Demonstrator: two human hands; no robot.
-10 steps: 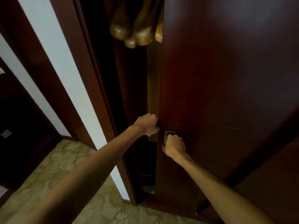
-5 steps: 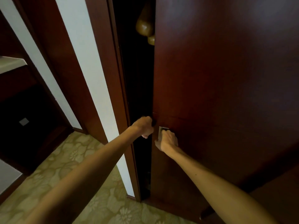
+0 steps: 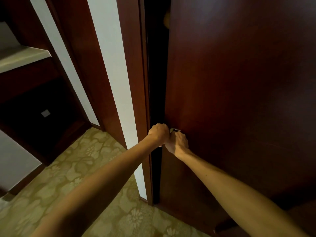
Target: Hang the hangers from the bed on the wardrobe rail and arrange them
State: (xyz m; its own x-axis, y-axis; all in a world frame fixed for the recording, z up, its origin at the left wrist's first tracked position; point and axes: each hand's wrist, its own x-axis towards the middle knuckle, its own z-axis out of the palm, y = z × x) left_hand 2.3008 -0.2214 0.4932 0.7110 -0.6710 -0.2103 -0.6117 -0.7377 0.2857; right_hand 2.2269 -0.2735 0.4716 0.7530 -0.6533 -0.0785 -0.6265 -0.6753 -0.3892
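Wardrobe door stands nearly closed; only a narrow dark gap is open along its left edge. Left hand, grip curled, holds the door's edge at the gap. Right hand, touching it at 4 o'clock, has its grip curled at the small metal handle. One rounded wooden hanger end shows in the gap at 12 o'clock. Patterned carpet lies at 7 o'clock, a pale shelf at 10 o'clock.

My left hand and right hand sit side by side at the dark wooden wardrobe door; a narrow gap lies left of it, patterned carpet floor below.
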